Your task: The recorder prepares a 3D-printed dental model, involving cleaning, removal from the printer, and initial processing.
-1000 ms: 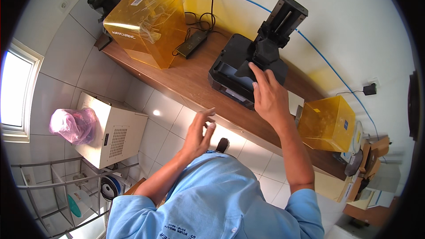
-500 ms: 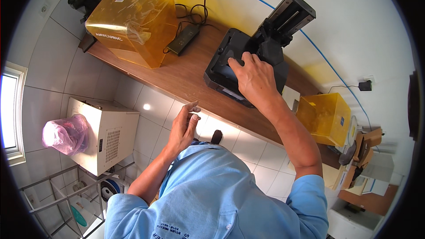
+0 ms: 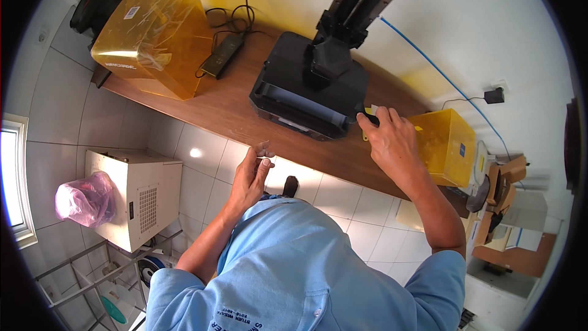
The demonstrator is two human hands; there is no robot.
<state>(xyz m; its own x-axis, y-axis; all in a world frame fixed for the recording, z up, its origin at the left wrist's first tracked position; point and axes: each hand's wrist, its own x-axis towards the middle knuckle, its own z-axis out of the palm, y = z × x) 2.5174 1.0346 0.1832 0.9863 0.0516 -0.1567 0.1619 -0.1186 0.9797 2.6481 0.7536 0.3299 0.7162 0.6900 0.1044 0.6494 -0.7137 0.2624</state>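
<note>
The left hand (image 3: 246,178) is held empty, fingers loosely curled, just short of the table (image 3: 229,110). The right hand (image 3: 395,144) is bent about a small dark piece (image 3: 370,118) (whether it is grasped cannot be told). Beyond and between both hands, the black machine (image 3: 288,61) is placed; rightward of the right hand, a yellow cover (image 3: 450,150).

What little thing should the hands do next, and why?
Maybe raise the left hand to steady the black machine: that hand looks empty in front of the table, while the right hand is close by the machine's right front corner.
</note>
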